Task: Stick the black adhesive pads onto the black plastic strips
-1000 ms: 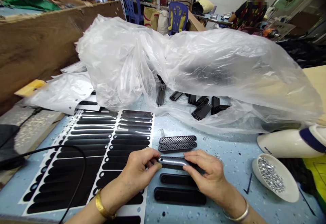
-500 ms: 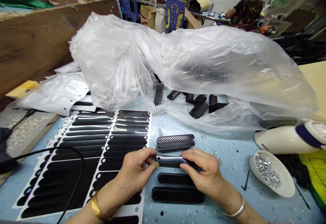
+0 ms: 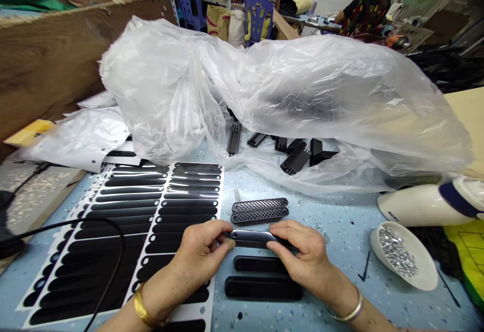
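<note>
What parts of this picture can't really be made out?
- Black strip: both ends hidden under the left hand and right hand, head view.
- Plastic bag: its contents blurred behind the cloudy film.
- White bowl: its shiny bits are too small to identify.
- White appliance: cut off at the right edge.

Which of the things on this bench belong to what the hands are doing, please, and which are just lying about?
In hand:
- left hand and right hand gripping the glossy black strip
- sticker sheet
- perforated black strips
- two smooth black strips

Lying about:
- plastic bag
- bowl of silver bits
- white appliance
- black cable
</note>
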A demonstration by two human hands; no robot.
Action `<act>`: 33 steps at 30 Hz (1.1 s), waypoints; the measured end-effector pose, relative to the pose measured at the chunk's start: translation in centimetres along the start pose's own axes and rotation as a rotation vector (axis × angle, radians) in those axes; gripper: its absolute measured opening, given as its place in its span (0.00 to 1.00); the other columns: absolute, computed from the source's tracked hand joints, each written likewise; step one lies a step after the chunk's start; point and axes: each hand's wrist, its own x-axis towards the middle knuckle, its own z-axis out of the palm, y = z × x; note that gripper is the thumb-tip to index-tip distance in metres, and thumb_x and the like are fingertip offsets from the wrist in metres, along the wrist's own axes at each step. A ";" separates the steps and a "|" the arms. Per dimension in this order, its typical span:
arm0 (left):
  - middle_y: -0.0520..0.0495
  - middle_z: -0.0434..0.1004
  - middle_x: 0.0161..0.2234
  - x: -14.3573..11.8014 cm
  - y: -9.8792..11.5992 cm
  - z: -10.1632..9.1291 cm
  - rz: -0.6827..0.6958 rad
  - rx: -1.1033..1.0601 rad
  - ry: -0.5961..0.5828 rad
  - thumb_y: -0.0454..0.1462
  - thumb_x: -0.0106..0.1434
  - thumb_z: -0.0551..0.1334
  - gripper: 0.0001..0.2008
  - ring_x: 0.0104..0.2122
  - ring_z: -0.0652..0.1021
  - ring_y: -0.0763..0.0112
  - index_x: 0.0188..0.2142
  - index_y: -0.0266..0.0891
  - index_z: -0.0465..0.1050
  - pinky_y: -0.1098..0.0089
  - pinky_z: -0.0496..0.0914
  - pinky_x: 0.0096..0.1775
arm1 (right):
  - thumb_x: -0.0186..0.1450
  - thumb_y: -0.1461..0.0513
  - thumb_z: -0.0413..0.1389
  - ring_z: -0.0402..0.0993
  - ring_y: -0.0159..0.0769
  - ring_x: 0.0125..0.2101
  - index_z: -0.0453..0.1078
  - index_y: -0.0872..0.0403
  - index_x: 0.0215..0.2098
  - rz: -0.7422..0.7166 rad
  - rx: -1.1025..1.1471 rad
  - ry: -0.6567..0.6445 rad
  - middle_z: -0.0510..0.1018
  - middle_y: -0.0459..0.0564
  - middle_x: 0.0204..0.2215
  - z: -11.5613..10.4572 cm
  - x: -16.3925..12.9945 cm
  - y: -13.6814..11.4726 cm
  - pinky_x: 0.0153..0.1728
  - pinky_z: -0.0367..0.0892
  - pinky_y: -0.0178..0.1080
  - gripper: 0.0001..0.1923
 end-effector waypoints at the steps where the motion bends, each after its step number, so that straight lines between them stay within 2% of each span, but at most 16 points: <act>1: 0.55 0.74 0.20 0.0 0.0 0.0 0.000 -0.001 0.001 0.33 0.58 0.61 0.07 0.19 0.73 0.77 0.34 0.38 0.78 0.78 0.67 0.23 | 0.62 0.66 0.60 0.79 0.39 0.31 0.78 0.54 0.37 0.001 0.000 -0.001 0.82 0.53 0.31 0.0 0.0 0.0 0.31 0.75 0.41 0.06; 9: 0.54 0.76 0.21 -0.1 -0.2 0.0 0.024 0.008 0.022 0.34 0.58 0.61 0.07 0.19 0.74 0.76 0.34 0.39 0.77 0.78 0.68 0.24 | 0.62 0.67 0.60 0.78 0.39 0.30 0.78 0.54 0.37 0.012 -0.001 0.003 0.82 0.52 0.31 0.1 -0.1 0.0 0.31 0.75 0.41 0.06; 19: 0.53 0.75 0.24 0.1 0.3 -0.4 -0.041 -0.116 -0.064 0.32 0.58 0.59 0.06 0.22 0.73 0.76 0.33 0.38 0.75 0.77 0.69 0.25 | 0.62 0.66 0.59 0.78 0.38 0.29 0.78 0.54 0.37 0.013 0.003 0.011 0.81 0.52 0.29 0.1 0.1 -0.3 0.30 0.75 0.40 0.06; 24: 0.54 0.75 0.22 0.2 0.1 -0.2 -0.067 -0.147 -0.055 0.32 0.59 0.60 0.06 0.21 0.74 0.76 0.34 0.38 0.76 0.78 0.69 0.24 | 0.62 0.66 0.59 0.77 0.38 0.29 0.78 0.54 0.36 0.019 0.007 0.008 0.81 0.52 0.30 0.1 0.1 -0.3 0.30 0.74 0.40 0.05; 27: 0.55 0.77 0.22 0.1 -0.2 -0.2 -0.022 -0.106 -0.011 0.32 0.59 0.61 0.06 0.21 0.75 0.76 0.35 0.39 0.77 0.79 0.70 0.24 | 0.62 0.66 0.59 0.77 0.38 0.29 0.77 0.54 0.35 0.012 0.004 0.008 0.81 0.52 0.30 0.1 0.0 -0.2 0.30 0.74 0.40 0.05; 33: 0.49 0.84 0.31 0.0 -0.8 -0.3 0.187 -0.002 0.018 0.30 0.61 0.61 0.07 0.29 0.82 0.71 0.36 0.39 0.78 0.75 0.75 0.32 | 0.61 0.67 0.59 0.77 0.39 0.28 0.78 0.55 0.36 0.008 0.009 -0.001 0.81 0.53 0.30 0.1 0.1 -0.1 0.30 0.74 0.41 0.05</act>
